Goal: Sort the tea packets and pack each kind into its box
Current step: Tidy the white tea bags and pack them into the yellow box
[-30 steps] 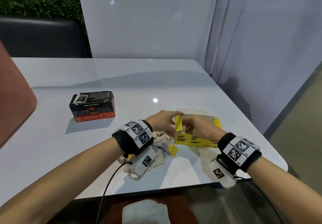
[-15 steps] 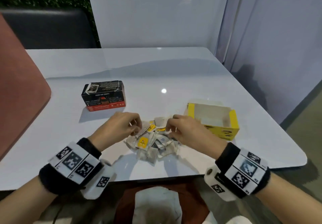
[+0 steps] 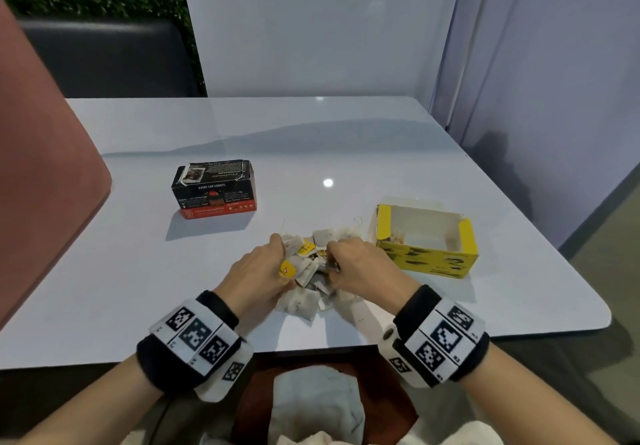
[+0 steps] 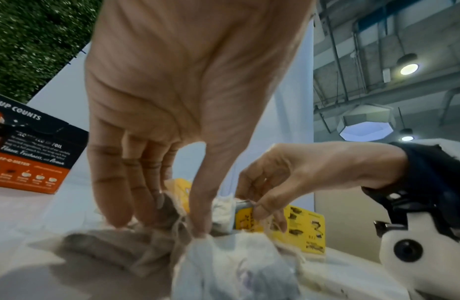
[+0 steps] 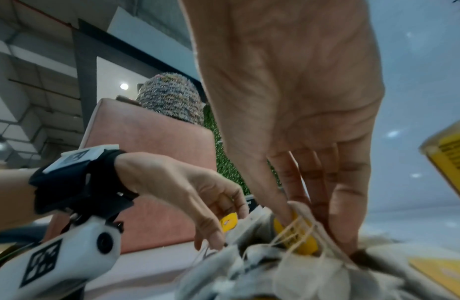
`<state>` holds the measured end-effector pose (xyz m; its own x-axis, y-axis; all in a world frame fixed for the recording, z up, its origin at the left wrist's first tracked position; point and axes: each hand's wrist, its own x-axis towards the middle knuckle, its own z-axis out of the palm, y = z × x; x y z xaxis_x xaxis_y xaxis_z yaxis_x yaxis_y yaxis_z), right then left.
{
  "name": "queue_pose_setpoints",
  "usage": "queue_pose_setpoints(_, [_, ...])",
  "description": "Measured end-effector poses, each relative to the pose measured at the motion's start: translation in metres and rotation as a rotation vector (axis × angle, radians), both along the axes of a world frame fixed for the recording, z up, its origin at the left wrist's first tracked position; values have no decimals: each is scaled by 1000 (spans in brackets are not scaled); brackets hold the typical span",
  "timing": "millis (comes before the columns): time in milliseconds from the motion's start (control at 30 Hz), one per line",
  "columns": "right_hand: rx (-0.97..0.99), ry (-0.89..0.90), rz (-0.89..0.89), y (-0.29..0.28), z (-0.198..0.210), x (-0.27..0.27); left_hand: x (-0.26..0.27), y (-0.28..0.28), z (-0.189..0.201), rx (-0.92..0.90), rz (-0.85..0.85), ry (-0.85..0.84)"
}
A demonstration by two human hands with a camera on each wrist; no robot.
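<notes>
Both hands left the yellow box [image 3: 427, 242]; left hand [image 3: 258, 273] and right hand [image 3: 360, 266] now pinch bags in the pile [image 3: 308, 281] beside it. Sorting starts.

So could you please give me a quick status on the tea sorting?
Both hands in the tea bag pile, left hand and right hand each pinching bags. Yellow box open, black box closed. Strings tangled.

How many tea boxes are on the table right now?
2: a closed black and red box at far left, and an open yellow box at right beside the pile of tea bags. None looks hidden.
</notes>
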<state>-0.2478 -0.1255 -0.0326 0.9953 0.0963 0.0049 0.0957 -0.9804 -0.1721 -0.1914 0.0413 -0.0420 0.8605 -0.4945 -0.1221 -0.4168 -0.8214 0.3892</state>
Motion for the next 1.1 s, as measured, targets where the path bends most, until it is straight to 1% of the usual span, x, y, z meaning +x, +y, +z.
queue_pose_setpoints(133, [105, -45, -87, -12, 3, -1, 2, 8, 3, -150, 27, 67])
queue_pose_setpoints(233, [160, -91, -164, -18, 4, -7, -2, 12, 2, -309, 75, 103])
queue_pose_setpoints(333, [220, -166, -231, -19, 6, -14, -9, 14, 3, -476, 115, 89])
queue_pose_setpoints(400, [312, -216, -245, -18, 7, -19, -14, 15, 4, -558, 164, 74])
queue_pose_setpoints(500, [580, -263, -295, -18, 7, -24, -18, 21, 6, -705, 267, 62])
queue_pose_setpoints(567, [853, -263, -378, -16, 6, -26, -20, 23, 8, -838, 281, 100])
queue_pose_setpoints(633, [1125, -229, -436, -11, 5, -27, -23, 22, 11, -956, 250, 201])
queue_pose_setpoints(700, [1321, -208, -456, -6, 4, -25, -27, 17, 13, -1043, 185, 318])
queue_pose_setpoints(767, [1462, -199, -486, -4, 3, -21, -26, 11, 11, -1042, 137, 362])
queue_pose_setpoints(867, [1688, -148, -511, -6, 1, -14, -15, 1, 7, -1013, 155, 358])
queue_pose_setpoints(933, [1856, -88, -505, -8, 3, -12, -7, -3, 6, -967, 140, 359])
queue_pose_setpoints(1000, [1948, -67, -459, -12, 6, -12, -1, -6, 8, -899, 104, 366])
queue_pose_setpoints(1033, [1914, -80, -421, -14, 7, -13, 2, -7, 8, -869, 100, 365])
queue_pose_setpoints(1067, [1807, -103, -382, -16, 9, -14, 5, -8, 8, -852, 109, 367])
queue_pose_setpoints(1100, [1643, -135, -341, -19, 11, -15, 8, -9, 9, -842, 128, 371])
